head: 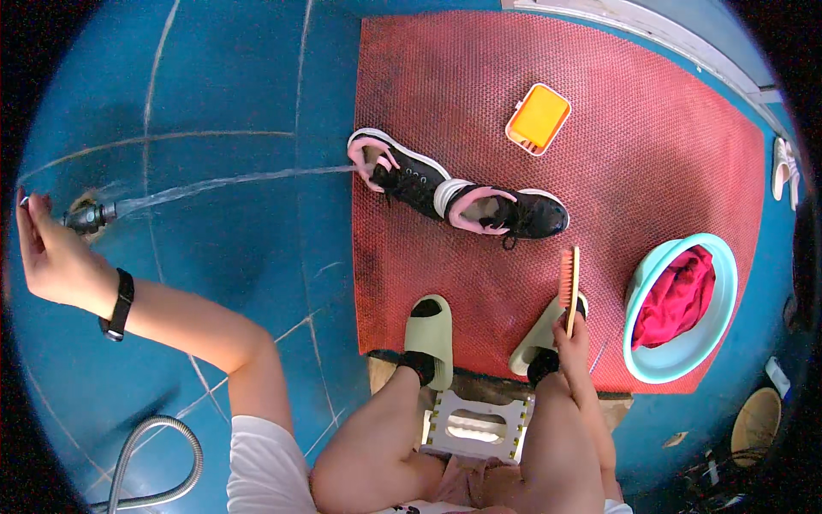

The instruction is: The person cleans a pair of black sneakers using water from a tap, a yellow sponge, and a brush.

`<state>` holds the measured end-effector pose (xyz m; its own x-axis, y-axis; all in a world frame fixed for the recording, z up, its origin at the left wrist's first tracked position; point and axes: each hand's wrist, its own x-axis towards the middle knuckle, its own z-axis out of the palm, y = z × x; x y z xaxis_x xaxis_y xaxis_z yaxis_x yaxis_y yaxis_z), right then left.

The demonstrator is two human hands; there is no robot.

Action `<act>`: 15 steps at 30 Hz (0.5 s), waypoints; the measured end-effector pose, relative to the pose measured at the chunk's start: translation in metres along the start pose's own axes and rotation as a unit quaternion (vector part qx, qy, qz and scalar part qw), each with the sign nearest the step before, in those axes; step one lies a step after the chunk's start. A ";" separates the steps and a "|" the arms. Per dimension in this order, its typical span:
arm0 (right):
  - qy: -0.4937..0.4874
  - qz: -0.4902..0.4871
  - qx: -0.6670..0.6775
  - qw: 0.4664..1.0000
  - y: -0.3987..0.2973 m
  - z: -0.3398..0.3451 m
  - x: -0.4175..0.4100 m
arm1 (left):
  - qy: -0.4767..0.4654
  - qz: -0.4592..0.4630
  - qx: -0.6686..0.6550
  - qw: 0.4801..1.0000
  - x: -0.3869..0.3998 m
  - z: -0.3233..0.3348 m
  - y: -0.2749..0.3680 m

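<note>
At the far left, my left hand [54, 257] is raised beside a metal tap [90, 219], its fingers around what looks like the handle, mostly hidden. Water [237, 184] streams from the spout to the heel end of a black sneaker with pink lining [404, 170]. A second matching sneaker [514, 215] touches its toe. My right hand [573, 340], resting by my right knee, grips a wooden scrubbing brush [571, 283] with its reddish bristles facing left. The brush is held upright, below the second sneaker.
Both shoes sit on a red textured mat [437, 77]. A white-rimmed box with an orange block [541, 117] lies farther up. At right stands a light-blue basin [724, 308] holding red cloth [674, 299]. A plastic step stool [478, 417] is between my legs; a metal hose [196, 450] curls lower left.
</note>
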<state>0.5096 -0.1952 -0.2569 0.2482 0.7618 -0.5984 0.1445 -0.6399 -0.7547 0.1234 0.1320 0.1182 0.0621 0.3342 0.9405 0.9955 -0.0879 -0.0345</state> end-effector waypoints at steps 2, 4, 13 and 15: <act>-0.012 0.007 0.009 1.000 0.001 0.003 0.003 | -0.018 0.003 0.005 1.000 -0.003 0.003 -0.002; -0.017 0.009 0.019 1.000 0.001 0.001 0.002 | -0.021 -0.018 0.058 0.998 -0.007 0.006 0.004; -0.003 0.081 0.042 0.996 0.000 -0.010 0.002 | -0.315 0.049 -0.296 0.900 -0.204 0.003 0.117; -0.005 0.079 0.035 0.996 -0.001 -0.009 0.001 | -0.442 -0.066 -0.307 0.840 -0.279 0.026 0.116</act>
<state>0.5187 -0.1948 -0.2546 0.2535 0.6536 -0.7131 0.0366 -0.7431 -0.6681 0.2233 0.0528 -0.1565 0.2535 0.9214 0.2946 0.7902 -0.3729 0.4864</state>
